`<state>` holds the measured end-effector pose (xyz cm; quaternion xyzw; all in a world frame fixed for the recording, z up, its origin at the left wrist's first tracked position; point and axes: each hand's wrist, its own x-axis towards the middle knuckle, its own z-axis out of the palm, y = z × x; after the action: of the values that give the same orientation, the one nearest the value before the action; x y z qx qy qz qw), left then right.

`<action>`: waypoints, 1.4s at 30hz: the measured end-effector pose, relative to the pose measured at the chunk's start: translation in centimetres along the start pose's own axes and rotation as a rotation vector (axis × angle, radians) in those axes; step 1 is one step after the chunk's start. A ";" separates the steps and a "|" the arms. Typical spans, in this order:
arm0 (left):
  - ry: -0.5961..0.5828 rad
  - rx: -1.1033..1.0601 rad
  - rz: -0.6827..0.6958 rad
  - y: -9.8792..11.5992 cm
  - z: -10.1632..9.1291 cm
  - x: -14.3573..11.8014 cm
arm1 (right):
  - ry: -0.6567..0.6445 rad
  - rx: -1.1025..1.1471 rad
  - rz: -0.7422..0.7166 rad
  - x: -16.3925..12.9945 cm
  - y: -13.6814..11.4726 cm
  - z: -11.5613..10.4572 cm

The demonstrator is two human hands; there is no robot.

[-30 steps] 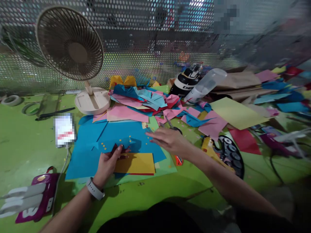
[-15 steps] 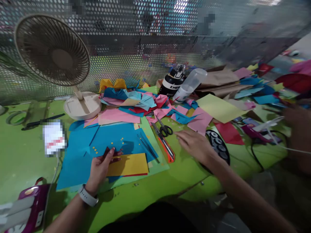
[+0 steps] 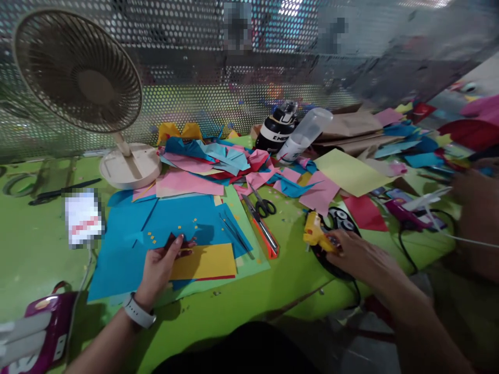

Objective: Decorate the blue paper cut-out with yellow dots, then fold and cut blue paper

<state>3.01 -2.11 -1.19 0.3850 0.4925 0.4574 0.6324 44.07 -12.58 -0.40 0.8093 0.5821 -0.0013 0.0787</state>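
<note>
Currently right hand [image 3: 360, 257] clenched on yellow glue gun [image 3: 316, 235], rigid, light; grip its handle. Left hand [image 3: 158, 267] pinches flimsy dark red paper piece [image 3: 174, 242] at 9 o'clock.

Bare green table [image 3: 241, 306] lies open between the left hand [image 3: 158, 267] and the right hand [image 3: 360, 257], while farther back the orange cutter [image 3: 265, 236], scissors [image 3: 263, 205], paper heap [image 3: 218, 163], bottles [image 3: 292, 135] and fan [image 3: 83, 78] crowd the way.
</note>
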 end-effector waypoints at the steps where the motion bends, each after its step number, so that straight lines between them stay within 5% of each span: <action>1: 0.001 -0.003 0.001 0.0 0.0 0.0 | 0.002 0.003 -0.002 0.0 0.0 0.2; 10: 0.005 -0.007 -0.008 0.4 0.4 -0.5 | 0.165 0.069 0.062 -0.1 -1.8 -0.8; 15: -0.008 0.022 -0.002 0.1 0.1 -0.3 | 0.280 0.561 0.159 -0.8 -3.0 -1.8; 18: -0.027 0.038 0.007 0.2 0.1 -0.4 | 0.158 0.949 0.106 -0.4 -5.1 -2.4; 21: -0.025 0.059 0.004 0.5 0.2 -0.7 | 0.002 1.103 -0.061 0.6 -8.5 -3.3; 24: -0.018 0.063 -0.014 0.6 0.3 -0.8 | -0.247 1.340 -0.339 1.7 -12.4 -4.2; 27: -0.001 0.040 0.017 0.4 0.3 -0.7 | -0.524 1.455 -0.457 2.3 -16.1 -5.0; 33: 0.004 0.045 0.046 0.5 0.3 -0.8 | -0.597 1.374 -0.522 2.0 -20.4 -6.0; 42: -0.009 0.067 0.073 0.7 0.4 -0.9 | -0.549 1.331 -0.589 1.4 -21.3 -6.1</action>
<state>3.19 -2.81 -0.24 0.4255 0.4902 0.4616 0.6046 23.88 -3.83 2.82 0.4690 0.6095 -0.5717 -0.2858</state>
